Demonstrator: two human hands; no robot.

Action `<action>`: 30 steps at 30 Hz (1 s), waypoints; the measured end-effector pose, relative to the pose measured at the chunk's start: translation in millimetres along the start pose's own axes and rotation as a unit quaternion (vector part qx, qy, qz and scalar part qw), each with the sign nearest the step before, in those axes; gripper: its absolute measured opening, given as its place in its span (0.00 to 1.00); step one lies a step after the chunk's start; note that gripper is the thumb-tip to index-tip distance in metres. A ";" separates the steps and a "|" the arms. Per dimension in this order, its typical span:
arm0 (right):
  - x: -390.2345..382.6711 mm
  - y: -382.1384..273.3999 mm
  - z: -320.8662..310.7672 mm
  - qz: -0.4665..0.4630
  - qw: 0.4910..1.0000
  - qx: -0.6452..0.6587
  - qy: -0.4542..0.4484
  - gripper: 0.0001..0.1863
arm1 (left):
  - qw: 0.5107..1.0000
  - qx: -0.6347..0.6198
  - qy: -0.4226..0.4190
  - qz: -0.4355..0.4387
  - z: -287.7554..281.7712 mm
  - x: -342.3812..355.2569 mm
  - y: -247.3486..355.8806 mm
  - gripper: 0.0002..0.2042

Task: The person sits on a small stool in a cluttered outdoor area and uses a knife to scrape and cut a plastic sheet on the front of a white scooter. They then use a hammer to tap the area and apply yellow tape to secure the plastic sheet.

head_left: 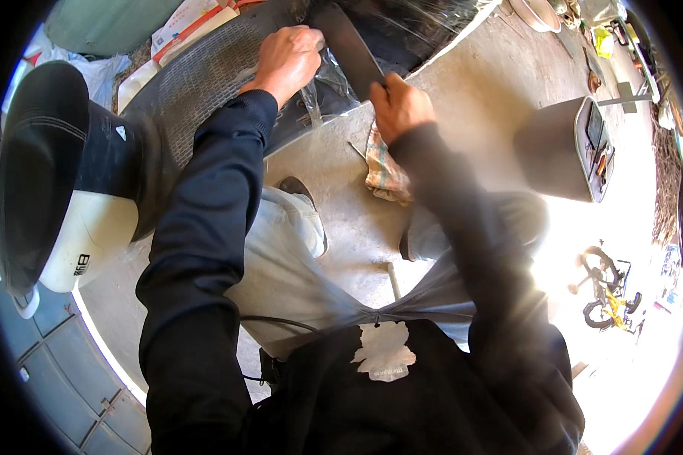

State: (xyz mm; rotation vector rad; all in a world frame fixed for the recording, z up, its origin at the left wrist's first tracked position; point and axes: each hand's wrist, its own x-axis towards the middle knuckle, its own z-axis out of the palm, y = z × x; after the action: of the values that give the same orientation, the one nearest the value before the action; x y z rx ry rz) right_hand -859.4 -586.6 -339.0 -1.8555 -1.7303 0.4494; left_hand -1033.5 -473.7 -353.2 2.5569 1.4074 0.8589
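The right grip [402, 108] was closed around the near end of one dark flat strip [350, 47], which slanted away from it, up and to the left. The left grip [290, 61] sat just beside the strip's left edge, its fingers curled; I could not tell whether they held the strip, the clear plastic film [332, 76] hanging near them, or nothing. The strip thus lay between the two grips, its far end beyond both, above a dark covering that was partly out of view.

One dark mesh-patterned panel [205, 98] spread out to the left of the left grip. Below the right grip, one crumpled checked cloth [387, 173] lay on the concrete floor [470, 83], between the person's two shoes [305, 191] and the strip. At the left stood one black padded seat [42, 152] over one white shell [91, 235]. At the right were one grey box-like stool [550, 148] bearing several small tools [602, 161], too small to count, and one yellow and black bicycle [613, 299]. One round basin [537, 14] showed at the top right.
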 end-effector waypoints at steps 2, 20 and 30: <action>8.0 -0.3 4.6 -0.017 0.999 0.029 -0.005 0.14 | 0.998 -0.042 0.035 -0.010 -3.5 -2.4 1.9 0.07; -27.8 8.6 -1.2 0.070 0.994 0.081 -0.004 0.14 | 0.960 -0.098 -0.171 -0.199 -3.5 -9.9 -13.2 0.19; -35.5 12.4 4.8 0.051 0.999 0.016 -0.005 0.13 | 0.965 -0.086 -0.163 -0.187 -10.1 -8.3 -7.5 0.19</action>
State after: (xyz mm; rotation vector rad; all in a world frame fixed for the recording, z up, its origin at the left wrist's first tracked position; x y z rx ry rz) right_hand -856.3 -621.0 -354.8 -1.9284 -1.6309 0.5233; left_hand -1047.9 -477.9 -350.9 2.0858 1.5552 0.4528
